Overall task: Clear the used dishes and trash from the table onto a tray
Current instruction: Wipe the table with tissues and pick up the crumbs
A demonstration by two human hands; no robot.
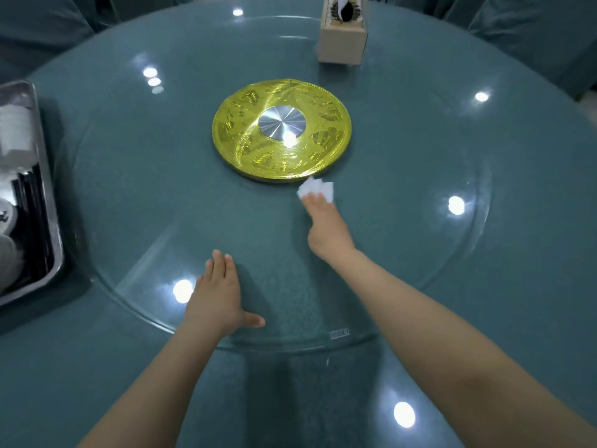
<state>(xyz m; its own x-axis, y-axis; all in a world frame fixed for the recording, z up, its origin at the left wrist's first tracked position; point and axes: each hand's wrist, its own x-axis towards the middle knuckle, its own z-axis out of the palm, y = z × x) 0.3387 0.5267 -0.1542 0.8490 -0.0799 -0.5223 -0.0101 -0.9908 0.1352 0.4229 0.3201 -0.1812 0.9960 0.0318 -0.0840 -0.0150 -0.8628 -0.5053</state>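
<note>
A crumpled white tissue (318,188) lies on the glass turntable (436,253), just in front of the gold hub. My right hand (326,226) reaches out to it, fingertips on the tissue's near edge. How firmly the fingers hold it is not plain. My left hand (218,297) lies flat on the near part of the glass, fingers straight, thumb out. A metal tray (48,202) stands at the left edge with white dishes and dark chopsticks inside.
The gold disc with a silver centre (281,129) sits in the middle of the turntable. A beige tissue box (343,30) stands at the far side. The round table has a teal cloth (97,367). Teal-covered chairs surround it.
</note>
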